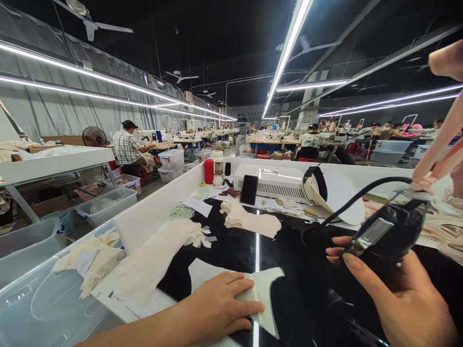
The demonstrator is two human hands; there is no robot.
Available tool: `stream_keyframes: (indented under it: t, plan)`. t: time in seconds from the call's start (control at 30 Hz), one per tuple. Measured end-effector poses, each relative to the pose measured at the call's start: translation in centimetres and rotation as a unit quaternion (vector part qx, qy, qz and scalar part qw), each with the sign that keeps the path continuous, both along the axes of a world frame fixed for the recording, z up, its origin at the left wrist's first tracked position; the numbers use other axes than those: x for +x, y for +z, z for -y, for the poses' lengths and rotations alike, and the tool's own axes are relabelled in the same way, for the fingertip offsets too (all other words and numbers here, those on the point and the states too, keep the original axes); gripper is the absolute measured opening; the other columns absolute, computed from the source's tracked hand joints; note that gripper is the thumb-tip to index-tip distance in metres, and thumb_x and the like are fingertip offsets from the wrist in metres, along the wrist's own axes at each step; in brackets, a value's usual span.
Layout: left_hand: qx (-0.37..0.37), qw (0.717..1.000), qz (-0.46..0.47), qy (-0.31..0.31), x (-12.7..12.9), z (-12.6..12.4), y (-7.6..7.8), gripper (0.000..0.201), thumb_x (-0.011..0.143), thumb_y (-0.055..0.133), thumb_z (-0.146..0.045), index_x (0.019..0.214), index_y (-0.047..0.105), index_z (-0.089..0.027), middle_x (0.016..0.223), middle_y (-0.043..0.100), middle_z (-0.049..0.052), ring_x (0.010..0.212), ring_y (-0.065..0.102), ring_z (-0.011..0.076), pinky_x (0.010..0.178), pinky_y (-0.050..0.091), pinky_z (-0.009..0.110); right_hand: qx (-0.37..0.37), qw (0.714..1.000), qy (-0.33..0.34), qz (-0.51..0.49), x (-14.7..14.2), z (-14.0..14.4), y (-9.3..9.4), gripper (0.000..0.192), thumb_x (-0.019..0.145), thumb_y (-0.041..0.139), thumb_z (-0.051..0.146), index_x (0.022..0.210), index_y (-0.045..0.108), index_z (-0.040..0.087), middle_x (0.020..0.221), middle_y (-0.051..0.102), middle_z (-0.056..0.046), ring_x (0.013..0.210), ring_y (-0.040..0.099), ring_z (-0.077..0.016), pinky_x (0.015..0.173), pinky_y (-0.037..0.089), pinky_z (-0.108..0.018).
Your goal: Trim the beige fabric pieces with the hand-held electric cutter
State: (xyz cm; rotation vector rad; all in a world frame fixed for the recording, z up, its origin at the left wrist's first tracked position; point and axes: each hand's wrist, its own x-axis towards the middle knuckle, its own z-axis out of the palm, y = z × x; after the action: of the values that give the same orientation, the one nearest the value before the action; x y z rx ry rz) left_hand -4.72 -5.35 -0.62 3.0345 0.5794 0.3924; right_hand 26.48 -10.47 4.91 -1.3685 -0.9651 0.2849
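My left hand (229,301) lies flat, fingers spread, on a pale shaped piece (204,277) on the black tabletop (289,274); whether it is cloth or paper I cannot tell. A narrow cream strip crosses this piece beside my fingertips. On the right, my right hand (401,294) is closed around a black corded hand tool (394,231) with a shiny metal plate, raised above the tabletop. Its exact kind does not show clearly. A black cable (361,193) curves away from it to the left. Dark scissors-like metal (365,332) lies at the lower edge, partly hidden.
Cream fabric stacks (249,219) and a longer pile (155,260) lie on the table. Behind stand a phone (249,189), a white vented machine (273,180) and a red container (209,171). Pink straps (441,140) hang at right. Co-workers sit farther back.
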Motion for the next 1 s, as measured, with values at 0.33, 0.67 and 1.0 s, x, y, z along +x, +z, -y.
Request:
stream_keyframes:
  t: [0.33, 0.67, 1.0]
  plan:
    - [0.001, 1.0, 0.0, -0.018, -0.2, 0.3, 1.1, 0.038, 0.109, 0.065, -0.034, 0.145, 0.063, -0.024, 0.151, 0.062, 0.017, 0.14, 0.06, 0.0356, 0.115, 0.053, 0.048, 0.085, 0.991, 0.096, -0.028, -3.9, 0.3, 2.4, 0.044, 0.079, 0.089, 0.053, 0.108, 0.065, 0.03, 0.096, 0.073, 0.003, 0.069, 0.069, -0.0185, 0.07, 0.059, -0.036]
    - [0.071, 0.992, 0.056, -0.085, 2.5, 1.4, 1.5, 0.012, 0.109, 0.059, -0.018, 0.1, 0.066, -0.017, 0.099, 0.072, 0.004, 0.086, 0.069, 0.0185, 0.082, 0.057, 0.03, 0.171, 0.945, 0.245, -0.134, -7.7, 1.9, 0.8, 0.042, 0.089, 0.087, 0.039, 0.122, 0.062, 0.03, 0.09, 0.07, 0.002, 0.066, 0.068, -0.0151, 0.06, 0.062, -0.03]
    - [0.137, 0.985, 0.03, -0.096, 4.2, 1.5, 0.3, 0.028, 0.105, 0.059, -0.01, 0.078, 0.057, -0.019, 0.076, 0.06, 0.0, 0.067, 0.057, 0.0178, 0.062, 0.045, 0.034, 0.166, 0.939, 0.262, -0.152, -9.5, 2.4, 0.5, 0.043, 0.09, 0.086, 0.043, 0.122, 0.06, 0.032, 0.088, 0.068, 0.002, 0.062, 0.064, -0.0143, 0.055, 0.059, -0.029]
